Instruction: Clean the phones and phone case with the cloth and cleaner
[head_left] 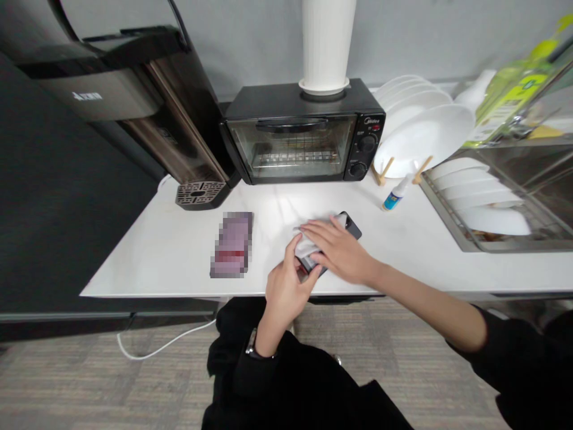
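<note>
A dark smartphone [353, 227] lies slantwise on the white counter [152, 263], near its front edge. My left hand [286, 283] grips the phone's near end between thumb and fingers. On the phone's face sits a crumpled white tissue [306, 246], with my right hand [342, 251] laid over it and pressing it down. The right hand's fingers cover part of both the tissue and the screen. Left of my hands is a purplish flat rectangle [235, 239], blurred by pixels. Behind, to the right, stands a small spray bottle [394, 197] with a blue label.
A black toaster oven [290, 149] carries a white ribbed pot [329, 42]. To the left stands a tall drink dispenser [179, 119]. White plates [421, 140] lean in a wooden rack at right, beside a sink [474, 242] with stacked bowls [481, 191] and a green bottle [505, 101].
</note>
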